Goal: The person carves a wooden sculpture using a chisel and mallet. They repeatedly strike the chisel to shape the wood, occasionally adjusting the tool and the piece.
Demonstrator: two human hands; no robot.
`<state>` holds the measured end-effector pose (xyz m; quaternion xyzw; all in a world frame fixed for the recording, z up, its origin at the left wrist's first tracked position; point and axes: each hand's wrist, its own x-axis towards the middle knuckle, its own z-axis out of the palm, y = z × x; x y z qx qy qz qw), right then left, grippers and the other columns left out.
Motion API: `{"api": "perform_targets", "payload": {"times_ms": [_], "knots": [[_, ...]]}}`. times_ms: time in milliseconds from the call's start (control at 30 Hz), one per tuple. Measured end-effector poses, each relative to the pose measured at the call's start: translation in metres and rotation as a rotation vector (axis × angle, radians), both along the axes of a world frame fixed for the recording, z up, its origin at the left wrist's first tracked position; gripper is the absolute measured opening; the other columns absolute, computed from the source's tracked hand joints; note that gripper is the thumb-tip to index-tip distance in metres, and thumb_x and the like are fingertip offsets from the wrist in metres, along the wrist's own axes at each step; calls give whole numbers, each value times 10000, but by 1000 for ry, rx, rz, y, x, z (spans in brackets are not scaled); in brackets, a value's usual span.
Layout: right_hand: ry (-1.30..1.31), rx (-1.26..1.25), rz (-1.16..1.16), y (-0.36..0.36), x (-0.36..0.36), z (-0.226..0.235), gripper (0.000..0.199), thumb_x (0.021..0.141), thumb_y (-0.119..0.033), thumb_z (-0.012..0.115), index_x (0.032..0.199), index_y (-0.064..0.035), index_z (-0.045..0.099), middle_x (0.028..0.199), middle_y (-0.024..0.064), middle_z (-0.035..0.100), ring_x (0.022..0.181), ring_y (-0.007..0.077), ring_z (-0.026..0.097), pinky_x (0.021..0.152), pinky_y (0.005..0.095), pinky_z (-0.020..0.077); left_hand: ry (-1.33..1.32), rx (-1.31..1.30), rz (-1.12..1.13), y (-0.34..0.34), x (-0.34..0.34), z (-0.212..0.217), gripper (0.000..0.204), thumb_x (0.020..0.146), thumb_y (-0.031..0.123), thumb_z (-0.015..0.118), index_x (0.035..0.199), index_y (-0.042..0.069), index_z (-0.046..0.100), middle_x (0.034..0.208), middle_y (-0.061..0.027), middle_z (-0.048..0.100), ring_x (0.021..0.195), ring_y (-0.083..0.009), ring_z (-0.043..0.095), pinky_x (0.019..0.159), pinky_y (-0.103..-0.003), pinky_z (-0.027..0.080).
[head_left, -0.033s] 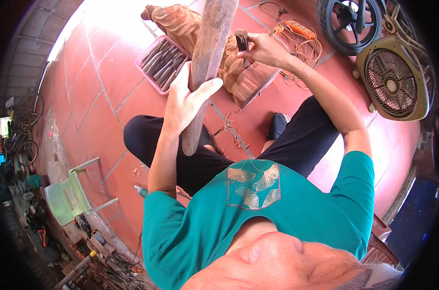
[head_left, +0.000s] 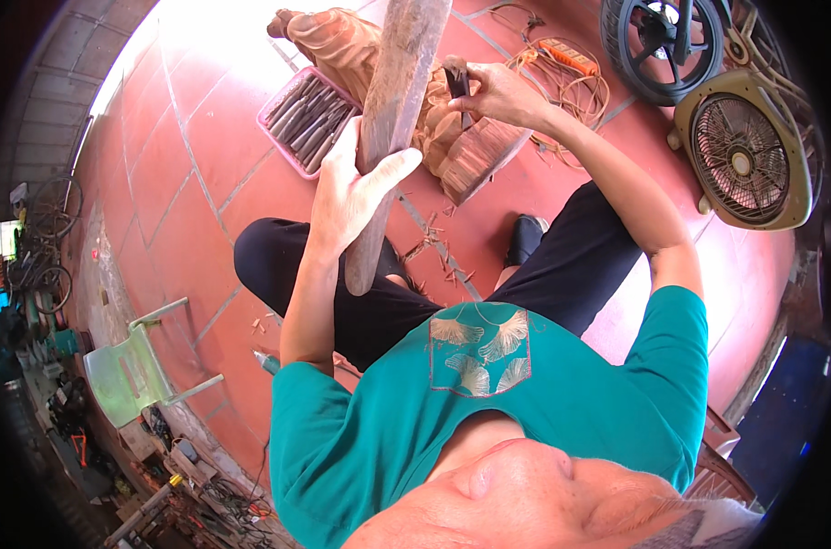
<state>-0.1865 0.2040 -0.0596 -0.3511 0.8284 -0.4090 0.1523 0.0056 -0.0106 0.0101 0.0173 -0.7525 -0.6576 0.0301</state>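
My left hand (head_left: 356, 188) is wrapped round a long, flat wooden mallet (head_left: 392, 101), raised at a slant in front of me. In my right hand (head_left: 502, 94) a dark chisel (head_left: 457, 80) stands nearly upright, its lower end against the carved wooden figure (head_left: 447, 151). The figure lies on the floor beyond my feet, with folded shapes at its far end and a flat, rough base at its near right end. The mallet hides the figure's middle. Left of it sits a pink basket (head_left: 278, 142) full of carving chisels (head_left: 310, 119).
Wood chips (head_left: 429, 242) litter the red tiles between my legs. An orange power strip (head_left: 569, 57) with a coiled cord lies at the far right, near a box fan (head_left: 743, 160) and a black wheel (head_left: 662, 41). A green chair (head_left: 127, 375) stands at the left.
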Motion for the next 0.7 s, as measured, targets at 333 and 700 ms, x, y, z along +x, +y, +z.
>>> {"api": "perform_targets", "payload": {"times_ms": [333, 700], "knots": [[144, -45, 169, -11, -40, -8, 414, 780, -218, 794, 1131, -37, 671, 744, 135, 617, 691, 274, 607, 679, 424, 488, 93, 150, 67, -13, -14, 15, 341, 927, 179, 750, 1182, 21, 588, 941, -5, 618, 835, -64, 557, 748, -241, 476], [-83, 141, 155, -27, -37, 10, 280, 802, -183, 765, 947, 27, 650, 862, 158, 716, 853, 263, 701, 801, 409, 521, 7, -572, -5, -30, -64, 10, 709, 888, 541, 705, 1189, -65, 492, 912, -312, 679, 873, -423, 704, 797, -479, 532]]}}
